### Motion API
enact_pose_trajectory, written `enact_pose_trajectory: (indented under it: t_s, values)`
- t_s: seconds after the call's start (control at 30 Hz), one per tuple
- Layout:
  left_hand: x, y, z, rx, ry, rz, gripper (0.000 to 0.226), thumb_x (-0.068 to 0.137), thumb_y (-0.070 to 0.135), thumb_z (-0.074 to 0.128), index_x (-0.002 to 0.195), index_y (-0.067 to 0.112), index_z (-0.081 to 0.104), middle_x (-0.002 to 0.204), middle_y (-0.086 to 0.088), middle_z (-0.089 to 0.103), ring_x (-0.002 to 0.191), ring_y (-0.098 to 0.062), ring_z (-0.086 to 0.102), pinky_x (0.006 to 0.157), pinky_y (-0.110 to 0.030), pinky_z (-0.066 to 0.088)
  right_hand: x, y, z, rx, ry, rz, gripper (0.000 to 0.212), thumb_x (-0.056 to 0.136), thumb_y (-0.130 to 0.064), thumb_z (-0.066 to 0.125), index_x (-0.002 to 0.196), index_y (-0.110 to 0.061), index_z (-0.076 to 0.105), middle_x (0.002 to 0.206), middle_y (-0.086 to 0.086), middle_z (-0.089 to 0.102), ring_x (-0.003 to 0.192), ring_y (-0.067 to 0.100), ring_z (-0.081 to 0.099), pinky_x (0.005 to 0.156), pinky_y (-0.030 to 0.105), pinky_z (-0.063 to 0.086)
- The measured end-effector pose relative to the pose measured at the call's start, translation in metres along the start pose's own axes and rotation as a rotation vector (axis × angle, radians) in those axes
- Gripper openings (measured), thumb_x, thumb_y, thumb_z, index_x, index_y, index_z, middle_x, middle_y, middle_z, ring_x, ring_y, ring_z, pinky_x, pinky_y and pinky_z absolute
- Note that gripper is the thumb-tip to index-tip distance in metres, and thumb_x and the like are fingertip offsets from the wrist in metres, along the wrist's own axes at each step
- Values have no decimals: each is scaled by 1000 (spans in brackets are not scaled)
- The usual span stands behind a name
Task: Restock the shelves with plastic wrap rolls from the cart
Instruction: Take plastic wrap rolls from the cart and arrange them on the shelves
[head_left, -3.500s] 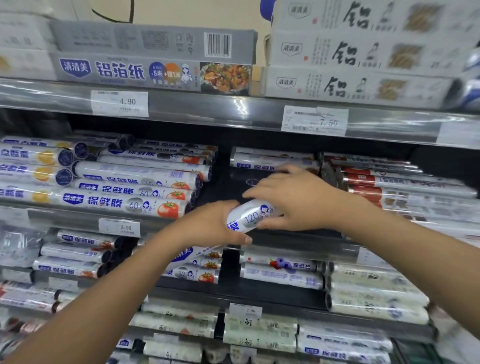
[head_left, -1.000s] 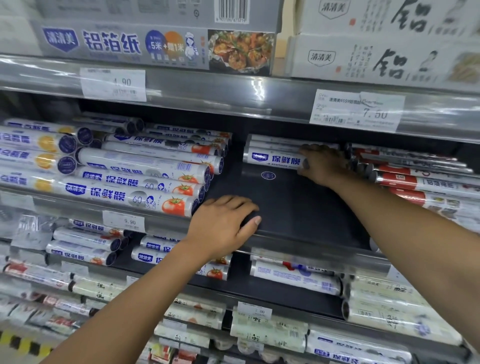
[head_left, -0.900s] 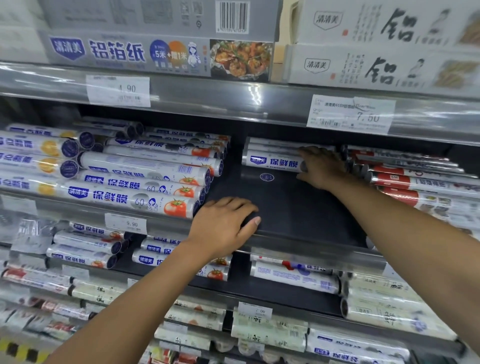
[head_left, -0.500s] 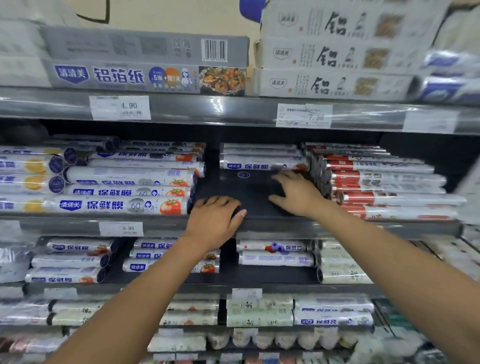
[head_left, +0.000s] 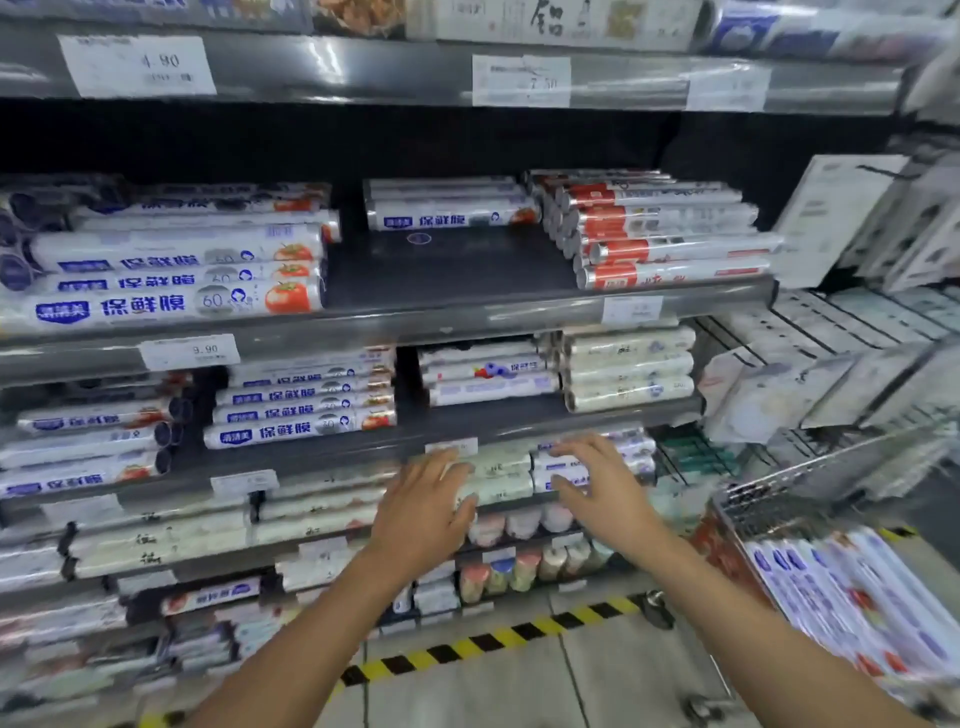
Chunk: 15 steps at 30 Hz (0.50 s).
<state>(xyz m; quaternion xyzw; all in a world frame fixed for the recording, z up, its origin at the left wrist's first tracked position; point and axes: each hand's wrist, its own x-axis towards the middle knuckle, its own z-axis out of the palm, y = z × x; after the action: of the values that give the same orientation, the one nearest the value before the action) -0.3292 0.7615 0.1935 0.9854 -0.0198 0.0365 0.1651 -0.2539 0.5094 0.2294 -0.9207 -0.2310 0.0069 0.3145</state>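
Shelves (head_left: 447, 312) stacked with plastic wrap rolls (head_left: 171, 306).
Below, the left hand (head_left: 423, 512) and right hand (head_left: 597, 483) hang apart, fingers spread, gripping nothing, before the lower rows; right of them, the wire cart (head_left: 769, 493) carries more rolls (head_left: 852, 597).

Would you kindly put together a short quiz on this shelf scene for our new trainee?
1. True or false: the left hand and the right hand each hold a roll.
2. Which price tag sits just below the tomato rolls marked 60? A 4.90; B 9.90; C 7.50.
3. Fill in: the cart with spare rolls stands on the person's ____ side.
Key: 1 false, both are empty and open; 2 B, the 9.90 tag; 3 right.
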Motion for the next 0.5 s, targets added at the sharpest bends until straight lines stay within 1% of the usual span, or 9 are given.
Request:
enact_pose_trajectory:
  t_s: [0.03,0.1,0.13,0.2,0.27,0.33,0.37,0.43,0.5]
  values:
    - [-12,4,17,-17,-60,-10,53,105,52,37,152,29,45,167,5,30,153,-21,30,120,-43,30,-20,13,9,0,-38,54,30,95,-27,64,125,-26,62,122,-10,49,117,13,51,97,29,46]
    - [-36,13,50,-11,-179,-3,63,101,60,25,152,29,45,166,5,31,151,-19,32,117,-40,35,-61,38,25,20,-122,166,33,96,-28,63,128,-24,60,123,-7,48,118,18,52,97,34,47]
    - [-47,20,65,-11,-236,5,63,102,60,23,153,28,43,166,5,30,151,-19,31,116,-38,35,-82,49,32,39,-159,226,34,97,-29,63,130,-24,59,124,-5,47,118,18,52,96,33,48]
    - [-65,34,93,-39,-364,11,58,108,53,31,159,27,34,170,5,24,154,-19,26,119,-36,30,-123,69,40,74,-199,315,37,98,-31,62,133,-26,56,127,-6,44,118,16,52,92,28,47]
    - [-78,51,117,-60,-459,41,61,108,52,34,163,26,27,171,4,20,155,-19,22,122,-36,28,-159,88,41,74,-196,375,39,97,-36,62,134,-29,55,130,-10,46,121,12,48,95,27,43]
    - [-86,73,139,-75,-515,84,60,108,54,33,161,27,30,170,3,23,154,-19,25,123,-38,29,-195,105,37,122,-162,449,39,96,-36,63,133,-27,56,129,-13,45,122,8,45,100,29,40]
    - [-88,87,148,-93,-530,109,58,108,55,34,159,28,33,168,5,27,153,-18,27,122,-37,30,-213,113,34,160,-143,492,38,96,-35,64,133,-26,57,129,-13,44,121,9,46,98,27,40]
    - [-88,117,165,-109,-564,169,53,108,55,34,155,31,38,164,8,32,150,-15,29,118,-35,32,-245,132,23,206,-117,567,38,96,-36,64,132,-27,57,131,-12,45,122,9,47,91,15,38]
    - [-83,152,178,-124,-610,215,54,107,56,32,154,32,38,164,8,31,151,-13,27,119,-36,32,-273,153,9,228,-82,631,39,95,-37,65,133,-28,57,133,-13,45,124,7,45,88,8,34]
